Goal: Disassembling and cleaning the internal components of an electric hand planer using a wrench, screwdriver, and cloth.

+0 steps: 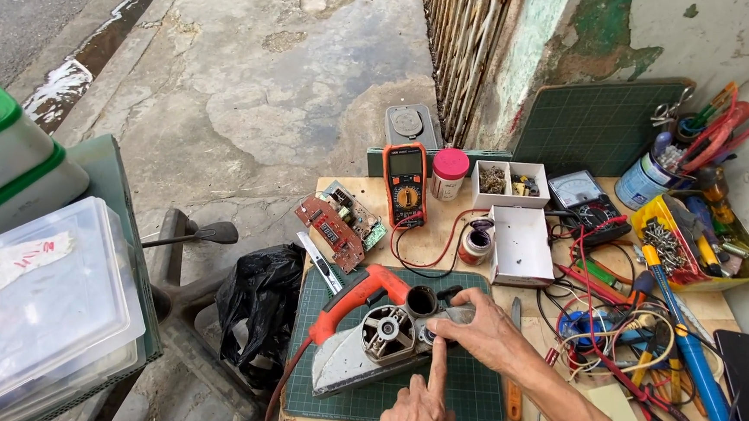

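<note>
Two hands on electric planer [373,336] | right hand [477,326] grip clamped on it | left hand [417,412] forefinger touching, grip apart

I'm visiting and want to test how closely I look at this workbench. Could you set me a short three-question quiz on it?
1. True or false: the right hand rests on the orange-handled power tool lying on the green cutting mat.
2. What colour is the lid of the small jar beside the orange multimeter? A) blue B) pink C) black
3. Which finger of the left hand stretches up towards the tool?

Key:
1. True
2. B
3. The index finger; its tip reaches the tool's metal side near the right hand.
</note>
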